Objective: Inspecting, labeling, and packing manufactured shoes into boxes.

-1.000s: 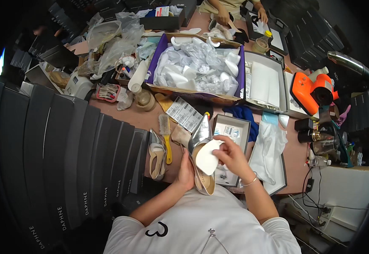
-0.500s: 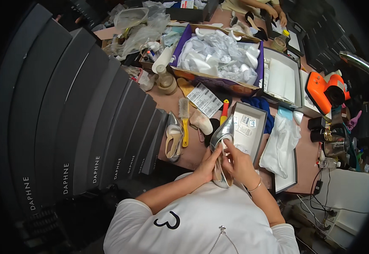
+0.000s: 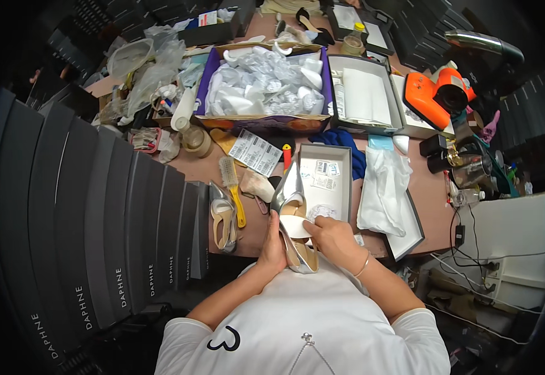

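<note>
My left hand (image 3: pixel 274 251) holds a silver pointed slingback shoe (image 3: pixel 289 186) upright against my shirt, toe pointing away from me. Between the fingers of my right hand (image 3: pixel 336 241) is a white rounded insert (image 3: pixel 295 226), lying over the shoe's opening. Its matching silver shoe (image 3: pixel 220 199) rests on the table to the left, beside a yellow-handled brush (image 3: pixel 238 203). Just beyond my hands stands an open shallow white-lined box (image 3: pixel 335 187) with stickers and crumpled paper inside.
Stacked dark shoe boxes (image 3: pixel 107 219) rise at my left. A purple-edged carton (image 3: pixel 202 87) full of white inserts and plastic stands at the back. White tissue (image 3: pixel 385 194) lies right of the shallow box. An orange device (image 3: pixel 425 100), small bottles and cables crowd the right.
My right hand has moved out of the shoe's opening, and the white insert now shows in its fingers. My view has shifted to the right.
</note>
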{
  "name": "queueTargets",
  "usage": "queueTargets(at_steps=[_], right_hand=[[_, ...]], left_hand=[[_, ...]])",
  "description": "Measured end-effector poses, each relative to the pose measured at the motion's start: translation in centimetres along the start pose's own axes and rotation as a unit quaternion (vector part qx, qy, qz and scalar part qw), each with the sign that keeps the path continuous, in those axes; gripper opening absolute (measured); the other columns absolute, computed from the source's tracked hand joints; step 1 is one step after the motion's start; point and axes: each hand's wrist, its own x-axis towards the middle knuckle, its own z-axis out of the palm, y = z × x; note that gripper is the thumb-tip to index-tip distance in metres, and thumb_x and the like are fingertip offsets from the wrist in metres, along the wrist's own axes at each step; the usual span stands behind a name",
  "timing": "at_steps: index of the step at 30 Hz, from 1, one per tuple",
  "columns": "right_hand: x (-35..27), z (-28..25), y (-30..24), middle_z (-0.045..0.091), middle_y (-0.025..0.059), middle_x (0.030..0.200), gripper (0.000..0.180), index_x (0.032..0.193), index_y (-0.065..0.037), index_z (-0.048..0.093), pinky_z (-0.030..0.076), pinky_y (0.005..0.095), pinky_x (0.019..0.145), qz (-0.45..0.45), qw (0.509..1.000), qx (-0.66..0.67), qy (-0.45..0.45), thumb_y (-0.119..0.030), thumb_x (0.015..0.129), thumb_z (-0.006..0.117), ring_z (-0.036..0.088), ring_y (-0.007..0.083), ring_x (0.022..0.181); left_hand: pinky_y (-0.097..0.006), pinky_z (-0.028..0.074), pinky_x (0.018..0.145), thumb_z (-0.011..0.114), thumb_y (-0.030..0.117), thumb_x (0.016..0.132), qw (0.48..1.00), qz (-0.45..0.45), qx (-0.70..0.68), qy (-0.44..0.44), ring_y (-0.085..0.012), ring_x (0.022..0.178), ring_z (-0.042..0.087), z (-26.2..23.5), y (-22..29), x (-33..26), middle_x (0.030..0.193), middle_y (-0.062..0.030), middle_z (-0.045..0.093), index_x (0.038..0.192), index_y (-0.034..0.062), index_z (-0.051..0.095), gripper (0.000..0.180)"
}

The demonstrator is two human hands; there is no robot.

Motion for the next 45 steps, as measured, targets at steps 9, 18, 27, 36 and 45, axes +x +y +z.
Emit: queueTargets(at_steps=[9, 18, 27, 36, 45], right_hand=[[4.6, 7.5, 0.1, 0.063, 0.015, 0.072, 0.014, 0.079, -0.001, 0.062, 0.05, 0.0344, 0.051, 0.005, 0.999, -0.014, 0.05, -0.014, 0.075, 0.06, 0.066, 0.0252, 0.063], [1.5, 7.0, 6.9, 0.059, 0.0144, 0.114, 0.049, 0.12, -0.006, 0.056, 0.047, 0.0408, 0.08, 0.127, 0.984, 0.072, 0.103, -0.017, 0.074, 0.072, 0.056, 0.0338, 0.101], [0.6, 6.8, 11.9, 0.058, 0.0102, 0.092, 0.038, 0.114, -0.004, 0.055, 0.048, 0.0346, 0.076, 0.173, 0.955, 0.181, 0.161, -0.009, 0.079, 0.067, 0.058, 0.0232, 0.086], [8.2, -3.2, 11.9, 0.055, 0.0065, 0.105, 0.033, 0.115, -0.003, 0.054, 0.045, 0.0256, 0.077, 0.167, 0.862, 0.291, 0.38, -0.009, 0.085, 0.067, 0.053, 0.0126, 0.093], [30.7, -5.6, 18.3, 0.061, 0.0179, 0.113, 0.023, 0.099, -0.004, 0.068, 0.046, 0.0439, 0.087, -0.042, 0.975, -0.096, 0.195, -0.02, 0.083, 0.063, 0.055, 0.0342, 0.108]], left_hand=[[-0.039, 0.037, 0.105, 0.036, 0.058, 0.096, 0.991, 0.038, 0.101, 0.08, -0.0242, 0.124, 0.046, -1.3, -1.9, -1.1, 0.137, -0.0112, 0.043, 0.138, 0.0081, 0.034, 0.066], [-0.039, 0.055, 0.076, 0.054, 0.026, 0.092, 0.985, -0.001, 0.102, 0.141, -0.023, 0.081, 0.061, -2.1, -1.4, -1.6, 0.095, -0.0107, 0.057, 0.113, 0.0026, 0.049, 0.032], [-0.036, 0.055, 0.061, 0.051, 0.02, 0.094, 0.99, -0.039, 0.117, 0.062, -0.0219, 0.071, 0.062, 0.7, -1.6, 3.3, 0.086, -0.0099, 0.058, 0.118, 0.0058, 0.04, 0.03], [-0.044, 0.056, 0.075, 0.055, 0.013, 0.092, 0.973, -0.171, 0.125, 0.087, -0.0243, 0.083, 0.063, -2.7, -8.6, 10.5, 0.097, -0.013, 0.058, 0.123, -0.0008, 0.037, 0.038], [-0.037, 0.054, 0.073, 0.056, 0.023, 0.092, 0.995, -0.101, -0.003, 0.018, -0.0227, 0.087, 0.062, -0.4, 2.1, 7.0, 0.104, -0.0097, 0.059, 0.123, 0.0095, 0.042, 0.036]])
